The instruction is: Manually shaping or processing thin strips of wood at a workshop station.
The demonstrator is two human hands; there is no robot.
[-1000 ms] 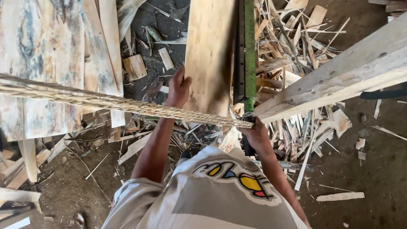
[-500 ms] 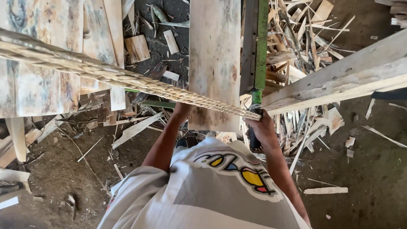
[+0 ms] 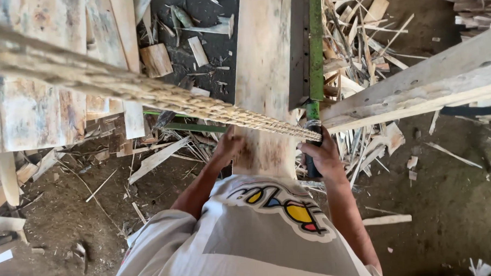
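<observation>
We looked straight down from the head camera. Our left hand (image 3: pixel 228 147) lay against the near left edge of a long pale wooden plank (image 3: pixel 265 72); its fingers were curled at the edge, but a straw rope crossing in front hid them, so we could not tell whether they gripped the board or only pressed on it. The plank ran away from us up the frame, its near end just above the hem of our grey printed shirt (image 3: pixel 260 235).

Our right hand (image 3: pixel 323 154) was clenched around a dark handle (image 3: pixel 311 168) at the near end of a green metal bar (image 3: pixel 315 43), which ran alongside the plank's right edge (a dark metal strip sat between bar and board).

A thick braided straw rope (image 3: pixel 146 92) stretched diagonally from the upper left to a point just above the right hand, passing over the plank; it was close to the lens and blurred at the far left.

To the right, a heavy wooden beam (image 3: pixel 418 88) angled off toward the upper right corner. On the left lay weathered flat boards (image 3: pixel 32 102). Wood offcuts and splinters (image 3: pixel 362 52) littered the dirt floor (image 3: pixel 454 201) on both sides.
</observation>
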